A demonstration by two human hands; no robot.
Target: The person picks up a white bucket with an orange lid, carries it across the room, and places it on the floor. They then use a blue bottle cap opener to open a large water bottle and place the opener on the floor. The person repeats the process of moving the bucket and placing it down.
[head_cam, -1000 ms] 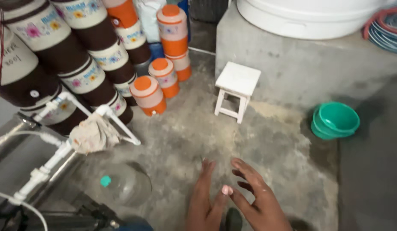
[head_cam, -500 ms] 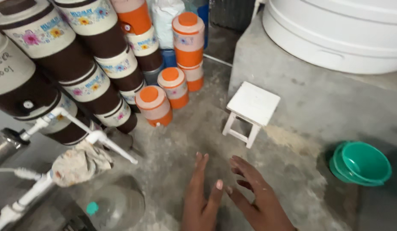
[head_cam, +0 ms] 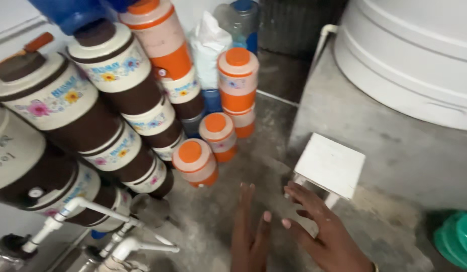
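Head view, item one: I log left hand (head_cam: 249, 236) flat and empty, right hand (head_cam: 321, 231) spread, empty, fingertips nearing white stool (head_cam: 330, 163) at one o'clock.

Green basin (head_cam: 457, 241) cut off right

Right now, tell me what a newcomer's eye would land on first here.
First the brown-and-cream flowered containers stacked at left, with orange-lidded jars standing before them. A small white stool stands at centre right, below a big white tank. The left hand and right hand spread empty over the concrete floor.
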